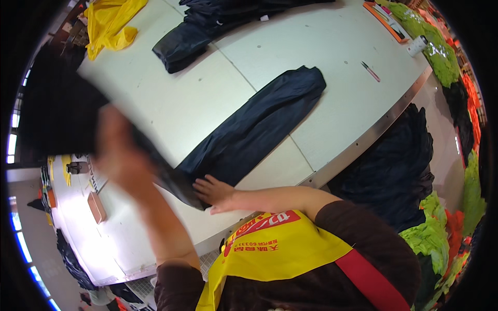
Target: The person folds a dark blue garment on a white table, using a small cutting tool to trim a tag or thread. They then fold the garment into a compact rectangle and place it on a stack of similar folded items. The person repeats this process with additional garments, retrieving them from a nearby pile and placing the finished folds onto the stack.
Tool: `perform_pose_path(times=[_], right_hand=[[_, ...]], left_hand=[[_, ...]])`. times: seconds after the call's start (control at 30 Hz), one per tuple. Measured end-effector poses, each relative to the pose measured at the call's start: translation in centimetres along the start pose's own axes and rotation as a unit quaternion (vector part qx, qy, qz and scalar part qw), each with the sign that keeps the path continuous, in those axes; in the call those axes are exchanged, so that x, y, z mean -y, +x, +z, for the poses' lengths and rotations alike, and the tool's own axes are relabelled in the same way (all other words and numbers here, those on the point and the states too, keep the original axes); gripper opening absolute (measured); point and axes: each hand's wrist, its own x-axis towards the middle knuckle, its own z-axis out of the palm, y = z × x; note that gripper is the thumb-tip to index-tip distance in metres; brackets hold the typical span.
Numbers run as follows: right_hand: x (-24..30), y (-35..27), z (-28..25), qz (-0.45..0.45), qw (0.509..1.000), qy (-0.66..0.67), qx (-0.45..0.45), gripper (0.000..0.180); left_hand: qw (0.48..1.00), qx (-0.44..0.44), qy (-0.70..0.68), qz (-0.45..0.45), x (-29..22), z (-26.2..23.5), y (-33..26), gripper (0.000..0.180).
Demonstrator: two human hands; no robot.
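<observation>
Head view, item one: dark navy garment point(259, 124), folded into a long narrow strip, lying flat on the white table point(342, 46). Long axis runs diagonally, from the near-left end by the person's body to the far-right end, which points toward the table's far right part. Near end lies under and beside the hands; far end is rounded and rests just past a seam in the tabletop.

Right hand point(217, 193): palm down, fingers spread flat, pressing on the garment's near end close to the table's metal edge; it grips nothing.

Left hand point(122, 155): raised and blurred, closed on a dark flap of cloth point(57, 111) lifted up at the left of the picture; whether this flap belongs to the same garment cannot be told.

Other entries: second dark garment point(207, 26) heaped at the far middle of the table; yellow cloth point(111, 23) at the far left corner; pink pen point(370, 71) well apart to the right; white roll point(416, 45) near the far right edge; dark fabric pile point(394, 166) below the table's right side, beside green cloth point(430, 233); small brown block point(96, 206) on a lower table at left
</observation>
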Motion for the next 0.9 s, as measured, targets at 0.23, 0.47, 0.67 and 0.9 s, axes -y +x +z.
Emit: perform_pose_path(times=[0.23, 0.47, 0.67, 0.9], right_hand=[[1.4, -2.4, 3.3, -0.043, 0.996, 0.001, -0.080, 0.055], [-0.9, -6.3, 0.0, -0.059, 0.996, 0.074, 0.000, 0.039], [-10.6, -12.3, -13.6, 0.066, 0.962, 0.234, -0.125, 0.023], [-28.2, -15.4, -12.3, 0.385, 0.885, -0.225, -0.131, 0.066]], left_hand=[[0.876, 0.460, 0.141, 0.036, -1.8, 23.8, -14.1, 0.061], [0.876, 0.478, -0.064, 0.011, -0.8, 19.1, -14.6, 0.056], [0.888, 0.386, 0.235, 0.087, 5.8, 5.9, -16.1, 0.039], [0.861, 0.435, 0.264, -0.019, 12.4, 6.2, -19.4, 0.061]])
